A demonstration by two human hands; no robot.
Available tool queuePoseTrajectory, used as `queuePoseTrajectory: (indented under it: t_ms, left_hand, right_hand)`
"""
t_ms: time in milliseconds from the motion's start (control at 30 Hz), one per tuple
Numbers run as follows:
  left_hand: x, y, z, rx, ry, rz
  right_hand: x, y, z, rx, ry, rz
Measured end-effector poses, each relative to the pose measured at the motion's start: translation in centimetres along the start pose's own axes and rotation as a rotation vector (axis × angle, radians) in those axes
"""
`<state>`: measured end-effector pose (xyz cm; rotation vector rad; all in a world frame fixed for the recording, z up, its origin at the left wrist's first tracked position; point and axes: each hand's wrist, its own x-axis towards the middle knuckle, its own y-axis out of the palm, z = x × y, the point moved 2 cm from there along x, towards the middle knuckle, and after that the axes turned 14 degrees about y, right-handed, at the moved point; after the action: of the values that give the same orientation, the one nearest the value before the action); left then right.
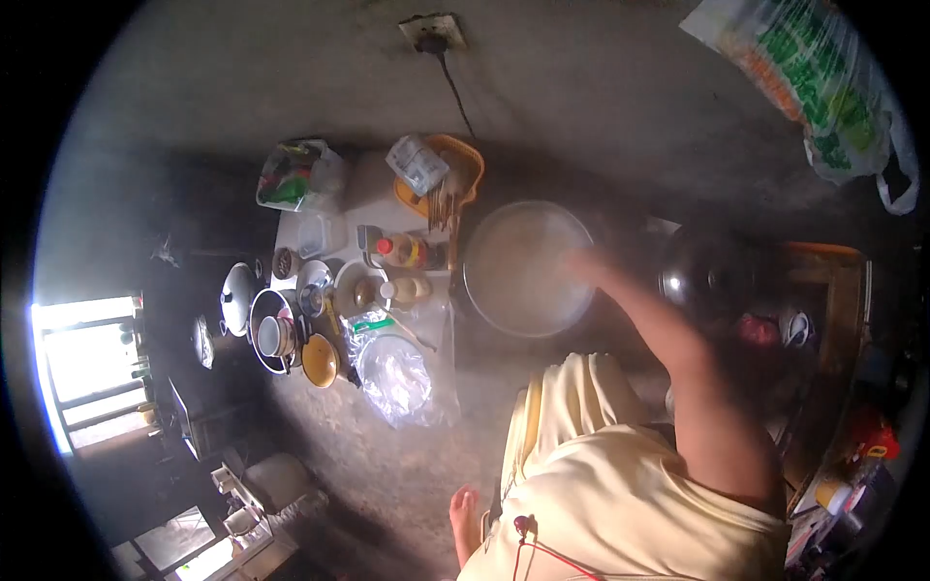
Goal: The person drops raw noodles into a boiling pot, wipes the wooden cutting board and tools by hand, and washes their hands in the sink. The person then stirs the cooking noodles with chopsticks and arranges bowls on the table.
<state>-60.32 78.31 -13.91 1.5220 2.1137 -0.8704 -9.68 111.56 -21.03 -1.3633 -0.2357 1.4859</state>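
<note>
A wide round pot (528, 269) full of pale steam stands before me. My right hand (586, 263) is over its right side, blurred by steam and motion; its fingers and anything in them cannot be made out. Low in the view, my left hand (465, 505) hangs beside my light yellow clothing, its fingers loosely apart, holding nothing visible. Left of the pot is a white table (441, 363) with a red-capped bottle (399, 250), a white-capped bottle (407, 290) and a clear plastic bag (395, 378).
An orange basket (472, 165) sits at the table's back, near a bag-lined container (295, 176). Pans, including a yellow one (321, 361), stand farther left. A dark rounded lid or pot (702, 276) is right of my arm. A plastic bag (823, 82) hangs upper right.
</note>
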Motion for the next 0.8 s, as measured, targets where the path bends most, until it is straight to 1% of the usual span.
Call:
queuePoseTrajectory:
  t_ms: [33,67,133,167,200,233,267,333,367,433,467,533,567,600,633,700,733,800]
  left_hand:
    - [0.0,0.1,-0.2,0.005,0.001,0.003]
    - [0.0,0.2,-0.3,0.010,0.003,0.007]
    - [0.2,0.0,0.3,0.017,0.012,0.017]
    - [0.3,-0.1,0.5,0.026,0.022,0.026]
    - [0.3,0.0,0.2,0.027,0.023,0.027]
    - [0.3,0.2,0.0,0.041,0.010,0.043]
    - [0.2,0.4,-0.1,0.053,-0.003,0.058]
    - [0.2,0.2,0.2,0.024,0.007,0.053]
    - [0.3,0.0,0.5,-0.005,0.018,0.049]
    - [0.8,-0.6,1.0,0.019,0.015,0.032]
    - [0.7,-0.8,1.0,0.048,0.011,0.022]
    - [0.2,-0.7,0.7,0.057,0.040,0.026]
    - [0.0,-0.5,0.3,0.072,0.069,0.043]
    - [-0.2,-0.3,0.0,0.070,0.068,0.037]
    - [-0.4,-0.1,-0.3,0.068,0.041,0.026]
    - [-0.7,0.0,0.1,0.058,0.010,0.009]
    - [-0.7,-0.3,0.8,0.066,0.029,0.027]
    - [-0.8,-0.8,1.9,0.067,0.043,0.035]
  right_hand:
    - [-0.4,-0.8,0.1,0.053,0.089,0.071]
    - [-0.7,-0.5,0.0,0.052,0.090,0.069]
    - [-2.0,0.6,-1.3,0.596,0.321,-0.130]
    - [-1.5,2.9,-2.4,0.597,0.322,-0.132]
    - [-0.3,6.4,-3.7,0.242,0.141,-0.136]
    - [-0.7,6.6,-2.9,-0.114,-0.041,-0.137]
    - [-0.7,6.3,-2.5,-0.117,-0.044,-0.139]
    - [-0.8,5.9,-1.1,-0.123,-0.021,0.026]
    - [0.4,6.1,-1.7,-0.125,-0.028,0.025]
    - [3.0,5.7,-3.1,0.109,-0.006,-0.148]
    - [2.9,5.1,-3.0,0.106,-0.018,-0.143]
    - [1.6,2.6,-3.3,0.659,0.039,-0.391]
    - [-1.3,0.1,-1.3,0.658,0.034,-0.386]
    - [-0.8,1.3,-1.7,0.585,0.061,-0.355]
    - [1.7,4.7,-2.9,0.390,0.109,-0.260]
    - [3.5,9.1,-3.2,0.083,0.063,-0.055]
    - [3.2,9.3,-2.3,0.014,0.039,0.044]
    - [0.1,5.2,0.5,-0.036,0.018,0.062]
